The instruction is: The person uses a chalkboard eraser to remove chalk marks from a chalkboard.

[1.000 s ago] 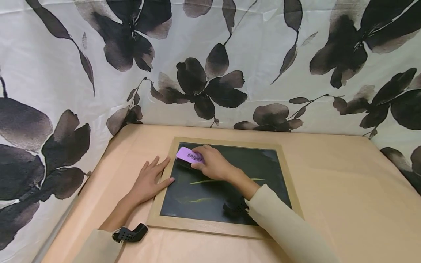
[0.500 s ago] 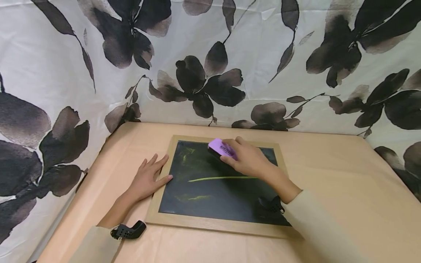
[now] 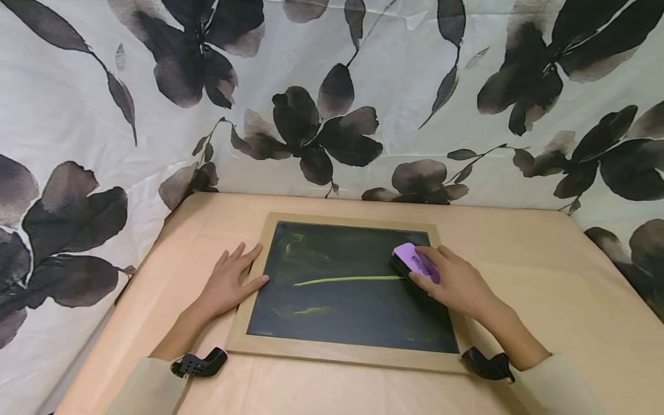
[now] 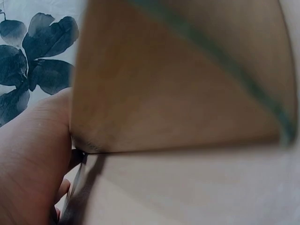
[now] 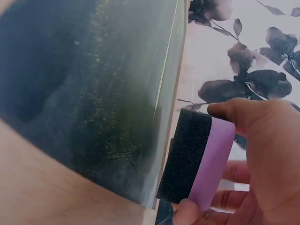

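A small blackboard (image 3: 332, 311) in a pale wooden frame lies flat on the table. My right hand (image 3: 461, 282) grips a purple eraser (image 3: 422, 266) by its sides over the right part of the board. In the right wrist view, the black felt (image 5: 185, 157) of the eraser faces the board. A yellow-green chalk line (image 3: 342, 280) runs across the middle, up to the eraser. Fainter yellow smudges (image 3: 311, 311) show at upper left and lower left. My left hand (image 3: 228, 282) lies spread at the left side of the frame, its thumb on the wood.
The tan table (image 3: 544, 276) extends around the board. White cloth (image 3: 404, 121) with dark flowers hangs behind and at the left. Black wrist devices (image 3: 199, 363) sit on both wrists. In the left wrist view, a blurred brown panel (image 4: 178, 93) with a green strip fills the middle.
My right hand has swept the eraser from the board's upper left to its right side, then down onto the line's right end. Yellow smears now show at upper left. The left hand stays put.
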`<action>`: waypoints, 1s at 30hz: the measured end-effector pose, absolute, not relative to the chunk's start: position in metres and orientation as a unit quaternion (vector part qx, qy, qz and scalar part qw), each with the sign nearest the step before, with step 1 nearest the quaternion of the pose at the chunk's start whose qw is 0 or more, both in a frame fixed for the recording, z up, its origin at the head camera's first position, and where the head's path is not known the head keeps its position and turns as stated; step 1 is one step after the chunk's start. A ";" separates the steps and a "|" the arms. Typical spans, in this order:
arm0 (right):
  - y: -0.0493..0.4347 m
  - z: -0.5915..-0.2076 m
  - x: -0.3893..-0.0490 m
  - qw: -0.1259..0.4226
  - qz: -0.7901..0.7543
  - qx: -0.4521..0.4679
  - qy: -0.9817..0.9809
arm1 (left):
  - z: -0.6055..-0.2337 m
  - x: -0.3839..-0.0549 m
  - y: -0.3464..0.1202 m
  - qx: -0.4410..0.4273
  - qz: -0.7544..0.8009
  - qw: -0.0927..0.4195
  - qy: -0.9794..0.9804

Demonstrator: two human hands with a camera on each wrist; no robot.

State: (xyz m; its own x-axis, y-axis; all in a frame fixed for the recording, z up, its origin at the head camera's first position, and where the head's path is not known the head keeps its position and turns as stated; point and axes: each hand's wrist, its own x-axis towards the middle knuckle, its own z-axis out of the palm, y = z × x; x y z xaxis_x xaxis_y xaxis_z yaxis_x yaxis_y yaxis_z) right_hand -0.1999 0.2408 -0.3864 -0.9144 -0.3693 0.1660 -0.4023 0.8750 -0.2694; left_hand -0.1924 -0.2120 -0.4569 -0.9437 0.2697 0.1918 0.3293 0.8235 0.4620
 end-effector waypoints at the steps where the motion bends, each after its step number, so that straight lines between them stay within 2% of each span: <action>1: 0.241 -0.387 -0.198 0.056 0.152 0.195 -0.967 | -0.457 -0.192 -0.212 -0.156 -0.253 0.059 -0.953; 10: 0.239 -0.398 -0.196 0.055 0.125 0.173 -0.975 | -0.461 -0.188 -0.212 -0.159 -0.252 0.059 -0.953; 30: 0.225 -0.398 -0.181 0.051 0.192 0.176 -0.964 | -0.453 -0.181 -0.219 -0.163 -0.253 0.042 -0.953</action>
State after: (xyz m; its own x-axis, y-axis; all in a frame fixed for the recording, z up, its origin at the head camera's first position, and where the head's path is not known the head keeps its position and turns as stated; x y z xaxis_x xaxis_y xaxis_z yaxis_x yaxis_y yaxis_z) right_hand -0.1811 0.2246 -0.3979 -0.9330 -0.3192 0.1665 -0.3586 0.8642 -0.3528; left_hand -0.1814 -0.2188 -0.4527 -0.9431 0.2903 0.1620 0.3324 0.8186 0.4684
